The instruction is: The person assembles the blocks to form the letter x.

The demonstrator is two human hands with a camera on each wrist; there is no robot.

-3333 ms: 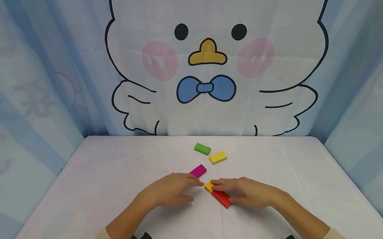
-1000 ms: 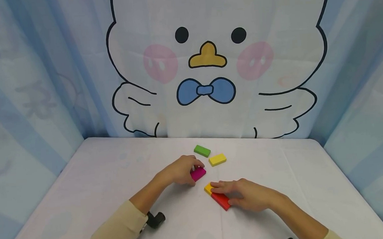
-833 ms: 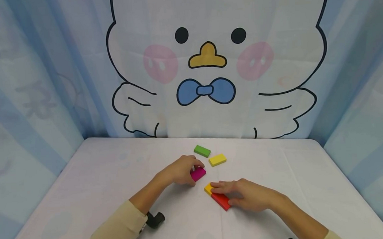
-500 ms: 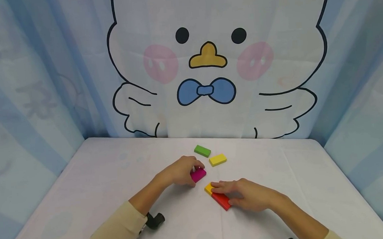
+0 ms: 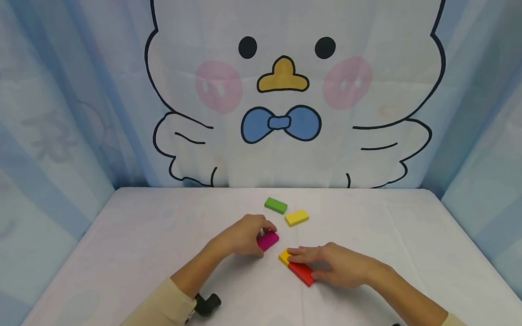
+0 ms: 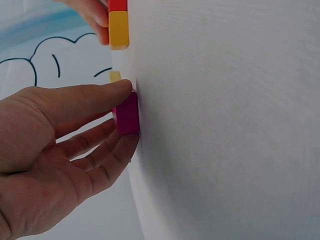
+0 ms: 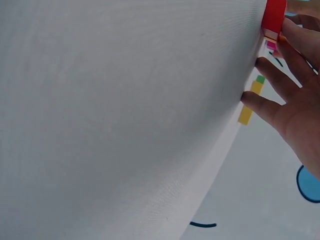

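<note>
My left hand point(image 5: 243, 236) pinches a magenta rectangular block point(image 5: 268, 240) between the thumb and fingers, low at the white tabletop. In the left wrist view, the thumb lies along one side of the magenta block point(image 6: 128, 115) and fingertips meet the opposite side. To the right, an orange block point(image 5: 284, 256) and a red block point(image 5: 301, 274) lie end to end in a slanting row. My right hand point(image 5: 339, 267) rests over that row, fairly straight fingertips on the orange block and the thumb at the red one. Part of both blocks is hidden under the fingers.
A green block point(image 5: 275, 205) and a yellow block point(image 5: 297, 217) lie beyond the hands, towards the back of the table point(image 5: 157, 224). A curtain point(image 5: 288, 161) printed with a cartoon bird stands behind the table's far edge, with more curtains at both sides.
My left hand has gone from beside the row to the magenta block and taken hold of it. In the last half second both shifted slightly left and nearer. My right hand stays nearly still.
</note>
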